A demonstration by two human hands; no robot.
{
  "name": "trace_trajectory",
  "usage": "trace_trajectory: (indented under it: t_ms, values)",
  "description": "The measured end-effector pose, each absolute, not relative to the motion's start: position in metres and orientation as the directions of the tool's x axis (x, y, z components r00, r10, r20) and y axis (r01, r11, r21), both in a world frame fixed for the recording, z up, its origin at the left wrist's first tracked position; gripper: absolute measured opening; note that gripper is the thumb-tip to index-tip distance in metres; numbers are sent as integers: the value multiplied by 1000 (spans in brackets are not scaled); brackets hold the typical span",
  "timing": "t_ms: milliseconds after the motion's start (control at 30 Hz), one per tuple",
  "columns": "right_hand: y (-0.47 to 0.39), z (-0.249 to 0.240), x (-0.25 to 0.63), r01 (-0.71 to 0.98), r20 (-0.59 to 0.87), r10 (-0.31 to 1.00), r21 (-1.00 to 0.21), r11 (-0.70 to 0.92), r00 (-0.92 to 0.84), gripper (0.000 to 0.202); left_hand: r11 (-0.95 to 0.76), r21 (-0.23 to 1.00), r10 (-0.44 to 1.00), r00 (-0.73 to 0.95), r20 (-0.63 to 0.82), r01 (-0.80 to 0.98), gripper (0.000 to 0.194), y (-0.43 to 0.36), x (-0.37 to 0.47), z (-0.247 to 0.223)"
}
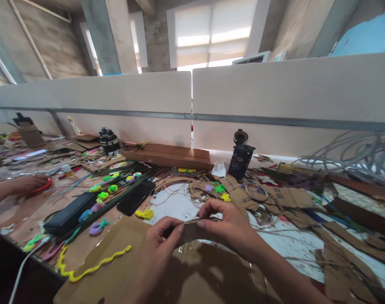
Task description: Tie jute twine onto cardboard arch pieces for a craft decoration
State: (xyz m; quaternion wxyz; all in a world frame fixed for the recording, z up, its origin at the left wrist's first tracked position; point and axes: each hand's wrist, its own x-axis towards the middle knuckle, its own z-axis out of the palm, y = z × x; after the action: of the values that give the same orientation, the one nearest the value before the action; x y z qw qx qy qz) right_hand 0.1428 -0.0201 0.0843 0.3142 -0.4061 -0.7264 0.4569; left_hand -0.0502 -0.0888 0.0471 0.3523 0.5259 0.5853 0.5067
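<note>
My left hand [165, 237] pinches one end of a small curved cardboard strip [192, 232]. My right hand [226, 220] grips the strip's other end between thumb and fingers. A thin cord-like line, perhaps twine, runs along its upper edge, though the fingers partly hide it. Beneath both hands lies a large brown cardboard sheet [116, 270] with shiny tape on it. A wavy yellow pipe cleaner [97, 267] rests on the sheet, left of my left hand. Just beyond my hands are loose twine [199, 190] and a yellow pipe-cleaner piece [145, 214].
A phone [136, 198] and a dark case [71, 213] lie left among pipe-cleaner flowers. An open-lidded dark bottle [240, 158] stands behind, beside a long cardboard tray [167, 156]. Cardboard scraps [284, 198] crowd the right. Another person's hand [34, 184] is at far left, by a red handle.
</note>
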Motion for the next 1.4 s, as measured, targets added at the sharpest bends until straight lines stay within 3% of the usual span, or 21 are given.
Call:
trace_trajectory:
  t_ms: [300, 767, 967, 1200, 1400]
  values:
    - [-20, 85, 142, 253, 69, 870, -943, 216, -488, 10, -69, 962, 982, -154, 113, 265, 29, -90, -50, 47]
    - [-23, 82, 143, 259, 152, 873, -919, 297, -464, 4, -214, 806, 970, 20, 244, 551, 17, -84, -45, 69]
    - [-22, 81, 144, 280, 175, 857, -897, 342, -484, 2, -208, 825, 971, 7, 240, 525, 19, -82, -46, 64]
    - [-20, 93, 152, 305, 75, 829, -908, 286, -554, 12, -199, 843, 967, -39, 251, 501, 18, -84, -46, 62]
    - [-17, 92, 157, 397, 244, 838, -793, 462, -489, 8, -208, 838, 958, -70, 279, 505, 19, -84, -51, 58]
